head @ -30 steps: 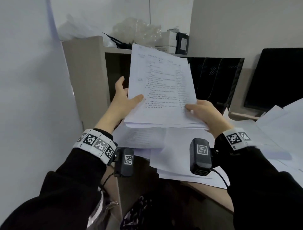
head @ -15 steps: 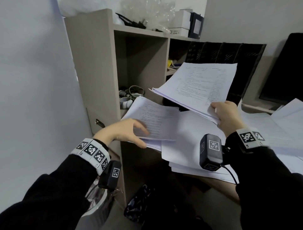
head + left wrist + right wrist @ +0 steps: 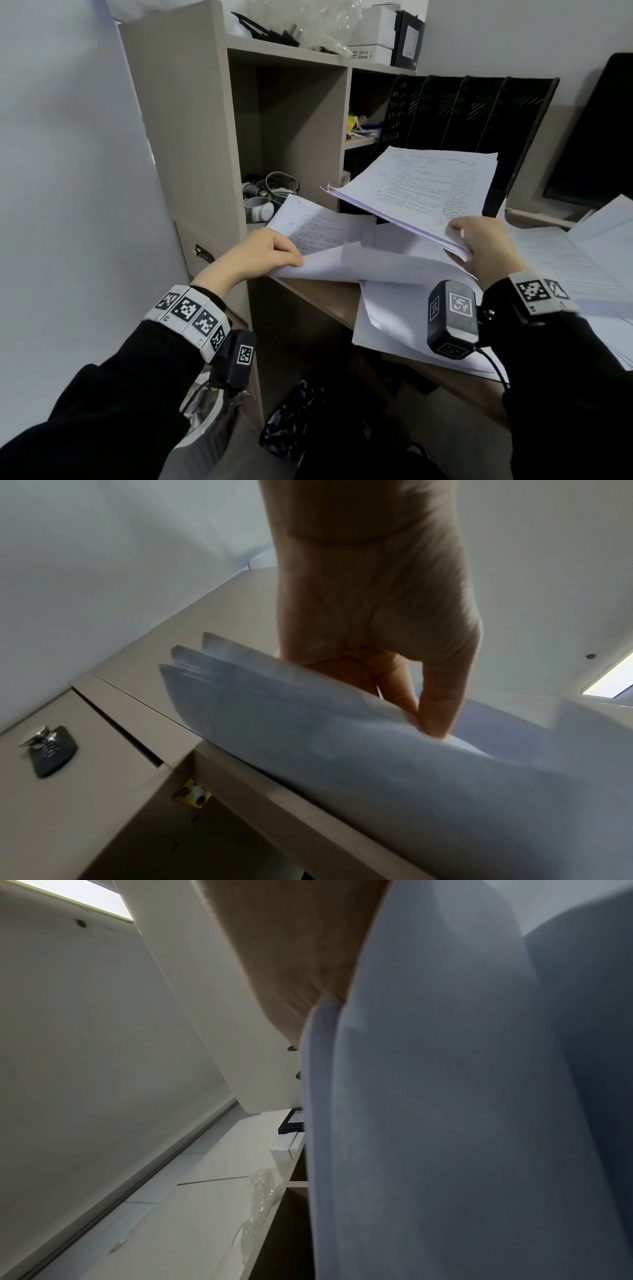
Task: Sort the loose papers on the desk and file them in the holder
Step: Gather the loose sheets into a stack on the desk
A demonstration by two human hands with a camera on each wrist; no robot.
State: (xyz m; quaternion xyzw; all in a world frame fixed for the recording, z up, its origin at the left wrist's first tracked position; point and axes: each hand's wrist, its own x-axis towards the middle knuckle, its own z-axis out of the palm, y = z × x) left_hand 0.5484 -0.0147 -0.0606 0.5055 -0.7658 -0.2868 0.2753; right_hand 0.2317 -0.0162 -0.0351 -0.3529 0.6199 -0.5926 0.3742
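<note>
- The black holder [image 3: 455, 113] stands at the back of the table [image 3: 318, 298], its slots open toward the front.
- A raised paper stack [image 3: 421, 185] blocks the way to it.
- Loose sheets [image 3: 387, 318] cover the table.

Scene dimly lit by ceiling panel [image 3: 608, 681]. Head view bent at edges. Papers [image 3: 462, 1123] blurred, shadowed in wrist views; cubby [image 3: 294, 130] shaded.

Loose papers [image 3: 404, 315] lie on the desk [image 3: 318, 298], right of a shelf unit [image 3: 191, 137]. A file holder [image 3: 479, 113] stands behind them, a monitor [image 3: 596, 144] at far right.
</note>
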